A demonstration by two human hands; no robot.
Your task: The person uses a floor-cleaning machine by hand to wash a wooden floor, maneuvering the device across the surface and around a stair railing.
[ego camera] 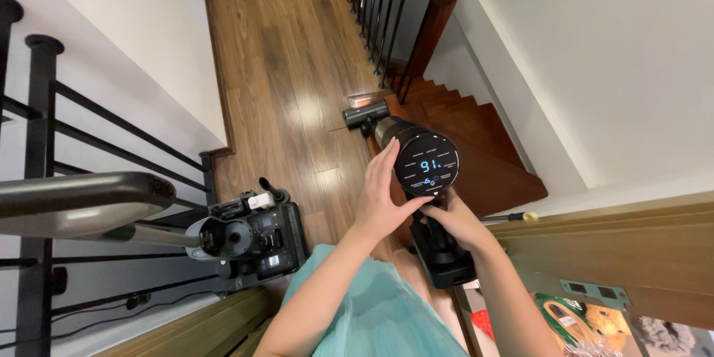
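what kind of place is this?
Likely an upstairs landing in a home: glossy wooden plank floor, brown wooden stairs with black metal railing going down, and both hands on a black cordless stick vacuum.

Glossy wood plank floor (290, 67) seen from above, with light glare reflected mid-hall. White walls (595, 52) on both sides. Black metal railing (44, 141) at left, dark balusters (375, 15) at top. Reddish-brown wooden stairs (483, 134) descend at right. A wooden ledge (632, 238) is seen lower right; a second upright floor cleaner (253, 234) is parked by the left railing.
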